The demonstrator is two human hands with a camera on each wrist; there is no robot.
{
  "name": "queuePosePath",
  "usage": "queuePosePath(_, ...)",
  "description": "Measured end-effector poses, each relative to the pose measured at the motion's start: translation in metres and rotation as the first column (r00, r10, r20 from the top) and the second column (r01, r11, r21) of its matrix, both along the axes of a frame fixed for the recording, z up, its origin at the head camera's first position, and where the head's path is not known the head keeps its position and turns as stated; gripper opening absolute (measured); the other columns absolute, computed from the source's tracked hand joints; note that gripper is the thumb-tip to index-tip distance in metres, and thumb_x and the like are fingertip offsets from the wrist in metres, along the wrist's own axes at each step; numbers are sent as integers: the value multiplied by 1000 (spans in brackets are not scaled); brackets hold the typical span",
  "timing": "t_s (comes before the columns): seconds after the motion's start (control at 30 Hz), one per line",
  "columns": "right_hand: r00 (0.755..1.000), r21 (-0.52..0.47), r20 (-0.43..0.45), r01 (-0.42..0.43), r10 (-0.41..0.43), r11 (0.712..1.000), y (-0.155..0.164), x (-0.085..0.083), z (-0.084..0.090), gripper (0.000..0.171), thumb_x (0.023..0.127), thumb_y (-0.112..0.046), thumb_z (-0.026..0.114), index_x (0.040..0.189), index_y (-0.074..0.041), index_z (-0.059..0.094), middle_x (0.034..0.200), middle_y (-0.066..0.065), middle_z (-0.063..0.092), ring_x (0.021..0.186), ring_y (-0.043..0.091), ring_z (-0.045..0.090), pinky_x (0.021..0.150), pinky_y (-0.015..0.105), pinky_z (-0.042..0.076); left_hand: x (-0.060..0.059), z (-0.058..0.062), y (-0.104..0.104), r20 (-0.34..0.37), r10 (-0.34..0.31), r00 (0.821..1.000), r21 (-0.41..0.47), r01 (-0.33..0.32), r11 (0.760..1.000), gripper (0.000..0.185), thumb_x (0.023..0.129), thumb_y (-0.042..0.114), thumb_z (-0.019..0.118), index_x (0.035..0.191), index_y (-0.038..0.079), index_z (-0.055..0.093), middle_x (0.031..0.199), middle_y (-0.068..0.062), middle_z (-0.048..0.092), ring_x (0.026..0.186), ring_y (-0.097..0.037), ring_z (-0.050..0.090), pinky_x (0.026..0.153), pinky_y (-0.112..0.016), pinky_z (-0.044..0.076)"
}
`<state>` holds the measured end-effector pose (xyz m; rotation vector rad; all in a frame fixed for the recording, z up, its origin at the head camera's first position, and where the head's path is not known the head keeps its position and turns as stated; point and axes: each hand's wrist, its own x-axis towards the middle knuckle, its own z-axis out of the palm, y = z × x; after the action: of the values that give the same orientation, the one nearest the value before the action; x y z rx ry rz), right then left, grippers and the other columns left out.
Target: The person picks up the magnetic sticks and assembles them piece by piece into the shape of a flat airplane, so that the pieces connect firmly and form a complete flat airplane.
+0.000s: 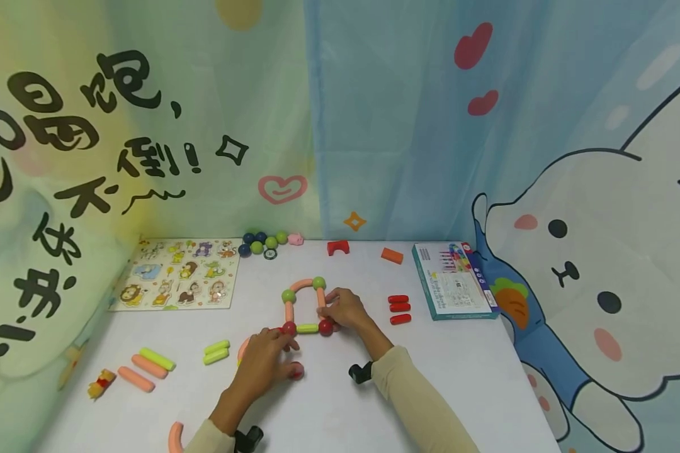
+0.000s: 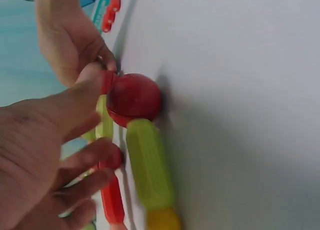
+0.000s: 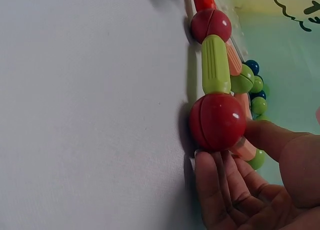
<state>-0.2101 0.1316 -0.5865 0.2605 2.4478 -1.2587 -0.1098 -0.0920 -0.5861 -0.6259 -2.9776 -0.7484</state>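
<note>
Left hand (image 1: 267, 360): centre of frame, fingers loosely curled, fingertips touching left red ball (image 1: 289, 328).
Right hand (image 1: 348, 308): pinches right red ball (image 1: 325, 327) between thumb and fingers.

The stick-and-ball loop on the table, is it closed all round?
Closed, apparently: the loop runs through two green and two red balls with no visible gap, though hands cover parts.

Your head camera looks forward and down across the white bench (image 1: 340, 402) toward the cartoon backdrop, both hands mid-frame. Each wrist camera sits close, skimming the bench sideways. All three views share the red ball (image 3: 217, 121) and green rod (image 3: 216, 64) at frame centre.
</note>
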Motion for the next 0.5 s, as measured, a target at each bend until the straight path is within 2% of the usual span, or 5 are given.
queuePosePath(0.07,1000,21,10,14,-14,1000,-1,-1,0,33,94,-23,82,120,-9,68,90,8,67,62,16,65,56,26,56,9,-1,-5,48,-26,999,-38,27,999,42,70,37,99,102,22,76,90,6,69,92,-14,58,96,-45,49)
queuePosePath(0.17,999,38,10,35,-35,999,-3,-3,0,32,94,-23,81,120,-10,68,92,9,66,62,16,64,54,26,56,15,-6,-9,59,-38,998,-97,43,994,44,69,28,100,104,23,74,86,8,67,87,-12,57,96,-44,48)
queuePosePath(0.3,998,45,16,67,-67,997,-6,-5,-1,32,95,-23,81,121,-10,68,95,10,66,61,17,64,52,26,54,13,-12,-9,-9,-17,1000,-119,16,993,41,70,18,99,102,24,75,82,11,63,82,-9,54,82,-36,44)
queuePosePath(0.43,993,17,26,114,-114,993,-7,-10,-3,32,95,-23,80,122,-10,67,97,10,65,60,18,65,51,26,55,7,-14,-8,-61,3,998,-111,-9,994,39,70,17,100,100,24,77,82,10,64,82,-11,55,78,-32,41)
queuePosePath(0.5,991,1,28,132,-132,991,-7,-14,-4,32,96,-22,80,122,-10,66,98,11,65,60,17,65,51,26,56,5,-15,-7,-59,15,998,-104,-21,994,38,70,17,100,100,24,78,82,9,66,83,-11,56,78,-32,41)
